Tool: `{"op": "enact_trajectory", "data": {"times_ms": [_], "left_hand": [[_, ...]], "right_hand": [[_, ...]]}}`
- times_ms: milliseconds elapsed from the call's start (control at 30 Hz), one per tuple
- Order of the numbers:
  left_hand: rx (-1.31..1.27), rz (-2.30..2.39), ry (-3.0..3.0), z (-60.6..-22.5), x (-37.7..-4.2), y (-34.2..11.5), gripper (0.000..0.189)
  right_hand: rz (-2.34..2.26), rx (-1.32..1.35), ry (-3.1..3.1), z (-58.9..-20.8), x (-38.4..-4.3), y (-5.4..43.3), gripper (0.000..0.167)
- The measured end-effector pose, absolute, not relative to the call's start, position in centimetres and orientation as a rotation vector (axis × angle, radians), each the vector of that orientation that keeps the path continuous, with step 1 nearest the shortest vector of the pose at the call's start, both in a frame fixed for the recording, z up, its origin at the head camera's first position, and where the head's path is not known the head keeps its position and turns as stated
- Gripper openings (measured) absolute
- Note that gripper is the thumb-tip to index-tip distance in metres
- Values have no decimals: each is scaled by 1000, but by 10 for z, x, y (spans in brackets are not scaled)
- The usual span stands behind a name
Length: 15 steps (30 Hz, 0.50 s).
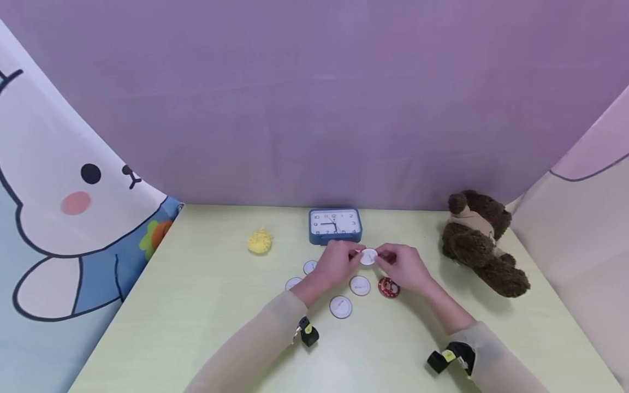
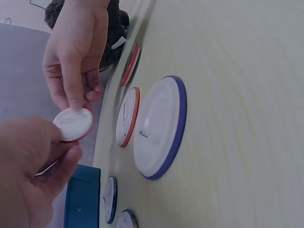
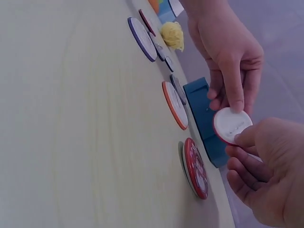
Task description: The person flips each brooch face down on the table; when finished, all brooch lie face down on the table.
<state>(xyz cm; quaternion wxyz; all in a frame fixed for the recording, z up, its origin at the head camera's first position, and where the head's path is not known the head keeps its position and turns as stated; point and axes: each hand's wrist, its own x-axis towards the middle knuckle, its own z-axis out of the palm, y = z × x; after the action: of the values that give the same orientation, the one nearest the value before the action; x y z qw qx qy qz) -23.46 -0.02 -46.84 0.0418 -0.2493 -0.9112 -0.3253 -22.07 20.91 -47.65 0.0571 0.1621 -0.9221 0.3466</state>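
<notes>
Between my two hands, above the table in front of the clock, is a round pin badge (image 1: 368, 256) with a red rim. Its white back and safety pin (image 3: 236, 128) face the wrist cameras. My left hand (image 1: 338, 261) pinches one edge with thumb and fingers. On the opposite edge, my right hand (image 1: 405, 268) pinches it too. Below lie a white-backed badge with an orange rim (image 2: 127, 117) and a larger one with a blue rim (image 2: 160, 128). A red badge (image 3: 195, 168) rests picture side up under my right hand.
A blue clock (image 1: 335, 225) stands just behind my hands. More badges (image 1: 293, 283) lie left of my left forearm, partly hidden. A yellow fuzzy ball (image 1: 259, 241) sits at the back left; a brown teddy bear (image 1: 475, 243) lies on the right. A purple cloth (image 1: 314, 109) hangs behind the table.
</notes>
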Motion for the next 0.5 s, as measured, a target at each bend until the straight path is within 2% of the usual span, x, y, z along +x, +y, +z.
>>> {"op": "enact_trajectory", "data": {"times_ms": [133, 300, 500], "left_hand": [[-702, -1115, -2792, -465, -233, -2, 33], [-723, -1089, -2885, -467, -233, -2, 47], [-803, -949, -2883, -474, -236, 1, 33]], "right_hand": [[1139, 484, -2769, -476, -222, 206, 16], [1162, 445, -2789, -479, -224, 206, 14], [1145, 438, -2819, -480, -225, 207, 15]]}}
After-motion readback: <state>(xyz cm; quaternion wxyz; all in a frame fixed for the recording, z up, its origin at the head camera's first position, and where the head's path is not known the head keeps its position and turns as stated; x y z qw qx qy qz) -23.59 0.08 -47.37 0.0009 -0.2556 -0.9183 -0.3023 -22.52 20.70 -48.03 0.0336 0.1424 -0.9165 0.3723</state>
